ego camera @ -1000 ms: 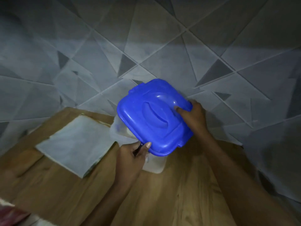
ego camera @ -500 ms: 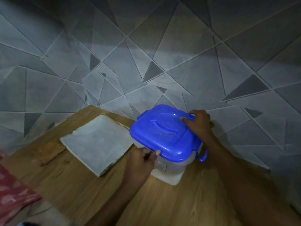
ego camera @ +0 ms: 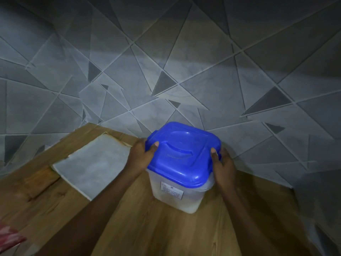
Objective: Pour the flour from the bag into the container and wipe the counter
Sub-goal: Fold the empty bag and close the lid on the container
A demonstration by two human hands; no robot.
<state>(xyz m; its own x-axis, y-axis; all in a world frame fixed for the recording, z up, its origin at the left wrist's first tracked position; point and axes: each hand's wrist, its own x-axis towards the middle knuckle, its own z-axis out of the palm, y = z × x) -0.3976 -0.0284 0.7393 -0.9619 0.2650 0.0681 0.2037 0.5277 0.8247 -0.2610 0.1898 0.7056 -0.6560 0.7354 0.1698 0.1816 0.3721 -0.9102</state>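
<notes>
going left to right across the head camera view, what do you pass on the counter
Red patterned cloth → flat grey sheet → left hand → blue lid on the container → right hand.

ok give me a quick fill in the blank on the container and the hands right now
1. The lid on the container is coloured ____.
2. The left hand grips the lid's ____ edge, and the right hand grips the opposite one.
3. The container stands on a ____ counter.
4. The flat grey sheet lies to the ____ of the container.

Missing words: blue; left; wooden; left
</notes>
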